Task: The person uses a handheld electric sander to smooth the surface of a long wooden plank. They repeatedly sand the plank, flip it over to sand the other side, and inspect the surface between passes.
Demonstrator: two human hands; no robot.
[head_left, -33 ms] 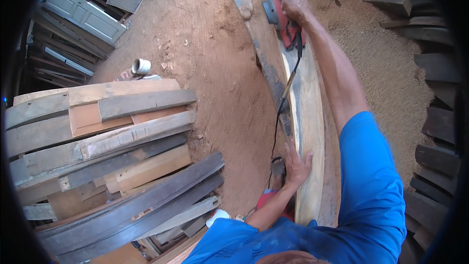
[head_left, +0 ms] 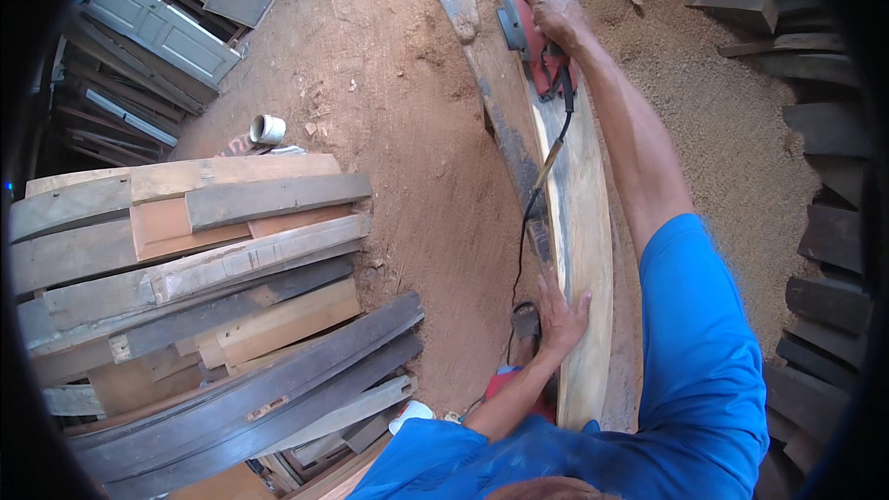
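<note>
A long pale wooden board (head_left: 585, 213) runs away from my body, with a dark streak along its left edge. At its far end rests a red and grey electric hand planer (head_left: 534, 44), its handle wrapped by the fingers of my right hand (head_left: 559, 18). From the planer's rear a dark power cord (head_left: 522, 255) hangs down along the board's left side. Much closer to me, my left hand (head_left: 561, 318) lies on the board's left edge with thumb and fingers apart, holding no tool. The planer hides the board's far tip.
Weathered planks (head_left: 269, 268) are piled on the left, near a small white pot (head_left: 268, 129). A narrow dark beam (head_left: 505, 134) lies beside the board. Wood shavings (head_left: 732, 139) cover the ground at right, bordered by stacked dark timber (head_left: 829, 239). A panelled door (head_left: 157, 23) leans at far left.
</note>
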